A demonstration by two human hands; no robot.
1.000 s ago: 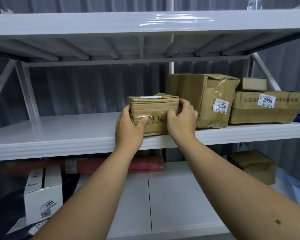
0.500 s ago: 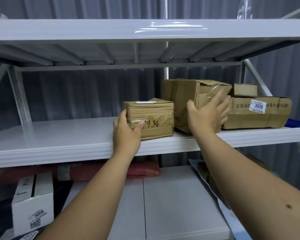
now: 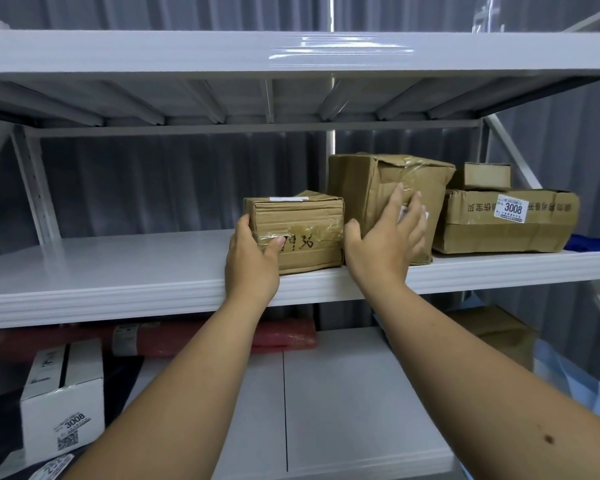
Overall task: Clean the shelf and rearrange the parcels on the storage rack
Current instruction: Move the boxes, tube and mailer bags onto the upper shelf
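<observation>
Left hand (image 3: 252, 261) grips the small box (image 3: 298, 233); right hand (image 3: 387, 242), fingers spread, touches the bigger box (image 3: 371, 188).

Backdrop: grey corrugated wall (image 3: 174, 188), vertical ribs, seen behind the whole rack from 9 to 3 o'clock. A thin bright vertical strip (image 3: 331, 147) is seen in the wall at 12 o'clock. White diagonal brace (image 3: 510, 150) crossed at 2 o'clock, perforated white upright (image 3: 35, 188) set at 9 o'clock. Glare patch (image 3: 340, 48) is thrown on the upper white surface at 12 o'clock, so lighting is overhead. Pale blue sheeting (image 3: 568, 372) is seen at 4 o'clock; floor cannot be made out.
</observation>
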